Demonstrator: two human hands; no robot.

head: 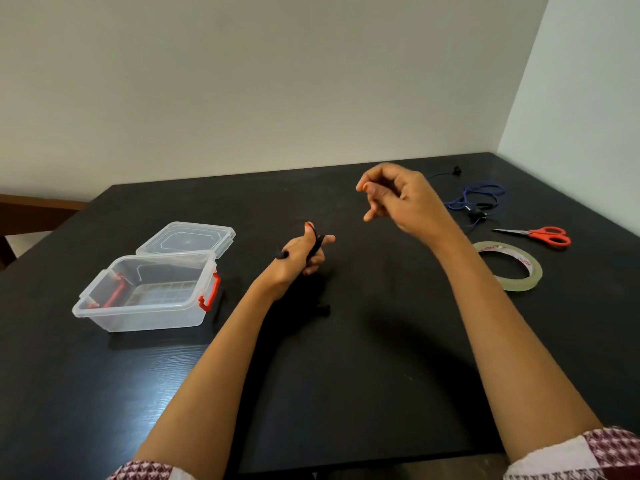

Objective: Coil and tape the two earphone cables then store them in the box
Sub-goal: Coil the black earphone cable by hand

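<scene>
The left hand (300, 255) grips the black cable (314, 244), looped round its fingers. The right hand (398, 199) is raised with its fingers curled; I cannot tell if it pinches anything. Slack could let the loops slip off. The blue cable (475, 198) lies near the far right corner of the desk (346, 375) and the open box (104, 306) near its left edge, leaving working room between them.

Your left hand (300, 255) held the black earphone cable (314, 244) looped over thumb and fingers above the black table (346, 382). Your right hand (398, 199) hung raised with its fingers curled; whether they pinched anything did not show. The open clear box (138, 318) sat left; the blue earphone cable (475, 198), scissors (542, 233) and tape roll (534, 276) lay right.
</scene>
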